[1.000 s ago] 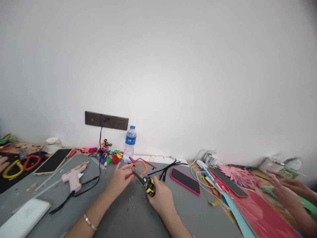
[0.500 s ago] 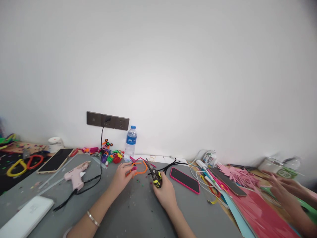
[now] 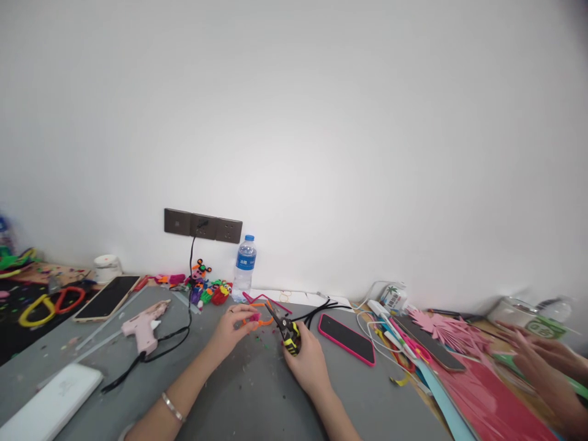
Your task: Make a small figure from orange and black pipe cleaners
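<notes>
My left hand (image 3: 229, 331) pinches an orange pipe cleaner (image 3: 266, 314) with a small pink piece (image 3: 255, 317) at the fingertips. The orange strand bends out to the right of the fingers. My right hand (image 3: 307, 358) is wrapped round black and yellow pliers (image 3: 290, 335), whose jaws point up and left beside the orange strand. The jaws look parted; whether they touch the strand cannot be made out. Behind both hands lies a bent magenta pipe cleaner (image 3: 271, 299). Black strands (image 3: 316, 311) lie just beyond the pliers.
A pink glue gun (image 3: 142, 327), white power bank (image 3: 55, 401) and phone (image 3: 108, 298) lie left. A water bottle (image 3: 245, 269) stands by the wall. Right are a pink-edged phone (image 3: 346, 339), red sheets (image 3: 491, 392) and another person's hands (image 3: 542, 367).
The plier jaws have tilted further left, closer to the orange strand. The whole view has shifted slightly. Both hands keep their holds.
</notes>
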Demonstrator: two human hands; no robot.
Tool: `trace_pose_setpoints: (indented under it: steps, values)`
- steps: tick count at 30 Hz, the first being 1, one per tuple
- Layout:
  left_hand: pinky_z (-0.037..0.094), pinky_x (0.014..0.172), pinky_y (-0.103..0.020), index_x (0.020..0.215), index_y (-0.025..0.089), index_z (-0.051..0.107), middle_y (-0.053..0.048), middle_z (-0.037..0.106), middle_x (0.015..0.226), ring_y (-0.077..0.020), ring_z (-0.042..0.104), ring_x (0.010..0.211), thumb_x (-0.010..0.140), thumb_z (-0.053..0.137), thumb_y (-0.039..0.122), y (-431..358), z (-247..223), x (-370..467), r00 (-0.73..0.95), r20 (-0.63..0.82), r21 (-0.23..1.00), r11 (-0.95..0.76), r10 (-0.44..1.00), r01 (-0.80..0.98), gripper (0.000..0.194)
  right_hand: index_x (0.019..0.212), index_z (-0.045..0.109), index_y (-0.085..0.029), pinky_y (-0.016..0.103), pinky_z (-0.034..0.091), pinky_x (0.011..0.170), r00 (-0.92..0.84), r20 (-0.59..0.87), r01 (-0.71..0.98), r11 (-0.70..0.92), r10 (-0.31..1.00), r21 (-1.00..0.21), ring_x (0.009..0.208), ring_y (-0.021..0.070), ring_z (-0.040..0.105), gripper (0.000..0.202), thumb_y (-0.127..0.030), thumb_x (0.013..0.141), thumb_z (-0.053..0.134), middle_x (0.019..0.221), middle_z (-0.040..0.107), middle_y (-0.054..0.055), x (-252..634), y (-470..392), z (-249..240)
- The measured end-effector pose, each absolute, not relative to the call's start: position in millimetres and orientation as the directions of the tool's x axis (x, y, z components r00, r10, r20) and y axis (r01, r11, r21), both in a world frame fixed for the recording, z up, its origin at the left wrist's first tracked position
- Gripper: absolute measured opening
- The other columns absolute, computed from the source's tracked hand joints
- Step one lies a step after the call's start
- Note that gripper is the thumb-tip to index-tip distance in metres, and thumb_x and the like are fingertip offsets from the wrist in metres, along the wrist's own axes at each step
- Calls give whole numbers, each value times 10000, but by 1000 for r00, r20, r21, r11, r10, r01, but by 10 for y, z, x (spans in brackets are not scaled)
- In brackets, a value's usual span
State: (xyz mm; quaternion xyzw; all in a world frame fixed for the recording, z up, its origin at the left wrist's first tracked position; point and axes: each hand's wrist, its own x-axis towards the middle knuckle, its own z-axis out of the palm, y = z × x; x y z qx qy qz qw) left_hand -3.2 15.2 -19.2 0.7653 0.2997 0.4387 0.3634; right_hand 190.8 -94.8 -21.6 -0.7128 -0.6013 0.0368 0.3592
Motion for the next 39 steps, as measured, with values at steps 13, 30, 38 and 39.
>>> trace_pose_setpoints:
  steps: [13,30,38,39]
  values:
    - [473,853,-378,910,221,751,-74,698,939,-242,617,932,769,685,343,129,-138,-51,466,451,822,-557,761,115,198,978,555,-202,277,446,682,319,440,833,-27,840,-552,781,218,616,282,-235,698,552,850,654,40,1954,-951,-230]
    - [483,879,-371,992,212,685,-54,722,1010,-239,641,967,782,653,351,95,-83,-67,466,383,857,-495,798,144,253,989,579,-203,251,415,690,280,444,881,-44,851,-471,798,196,610,301,-190,689,562,909,667,43,1916,-946,-186]
    - [507,858,-364,969,177,646,-90,726,1000,-240,656,983,812,614,331,73,-48,-47,539,337,907,-419,772,32,222,1016,561,-201,283,409,744,294,399,858,-56,868,-510,855,220,603,306,-206,710,563,951,663,51,1920,-943,-209]
    - [508,856,-363,968,178,637,-95,723,1013,-242,653,996,807,619,326,68,-46,-45,541,329,913,-407,774,28,220,1019,560,-201,286,408,748,293,398,857,-55,869,-512,858,222,602,309,-206,710,563,955,662,54,1922,-942,-212]
